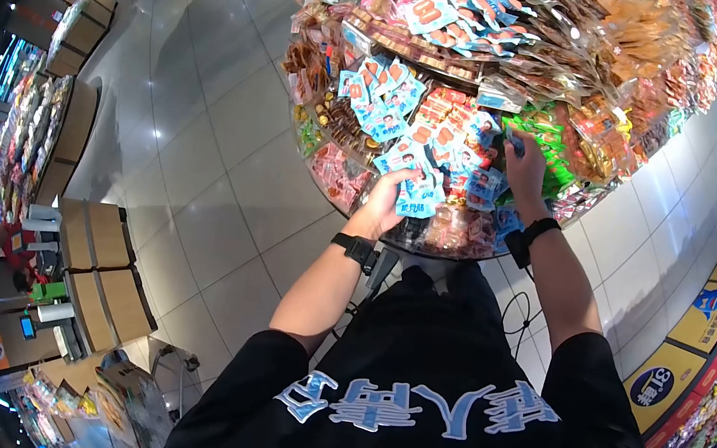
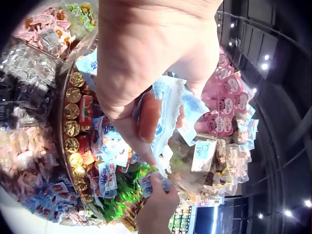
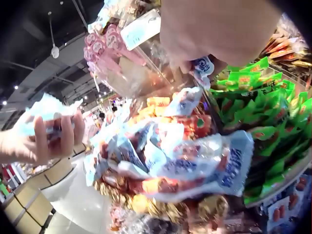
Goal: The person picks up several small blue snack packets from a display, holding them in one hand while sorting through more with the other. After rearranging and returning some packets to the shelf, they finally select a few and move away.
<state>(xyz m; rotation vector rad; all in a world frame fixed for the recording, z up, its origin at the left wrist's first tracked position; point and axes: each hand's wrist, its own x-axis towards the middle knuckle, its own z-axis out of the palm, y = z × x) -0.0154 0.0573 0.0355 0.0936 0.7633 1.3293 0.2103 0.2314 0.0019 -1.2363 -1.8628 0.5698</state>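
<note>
My left hand (image 1: 387,197) grips blue-and-white snack packets (image 1: 419,198) at the near edge of a round candy display. Through their clear parts, reddish-brown sausage-like pieces (image 2: 150,117) show in the left wrist view. My right hand (image 1: 526,168) pinches a small blue-and-white packet (image 3: 203,67), over the boundary between the packet pile and the green packets (image 3: 258,112). More blue-and-white packets (image 3: 170,161) lie heaped between both hands, over red-wrapped sweets (image 1: 443,110). My right palm hides part of the pinched packet.
Gold-wrapped balls (image 2: 72,111) line a compartment beside the pile. A raised tier (image 1: 413,45) with more packets stands behind, and price cards (image 2: 203,156) stick up from it. Tiled floor (image 1: 229,158) runs along the left; a shelf with yellow panels (image 1: 697,316) stands at right.
</note>
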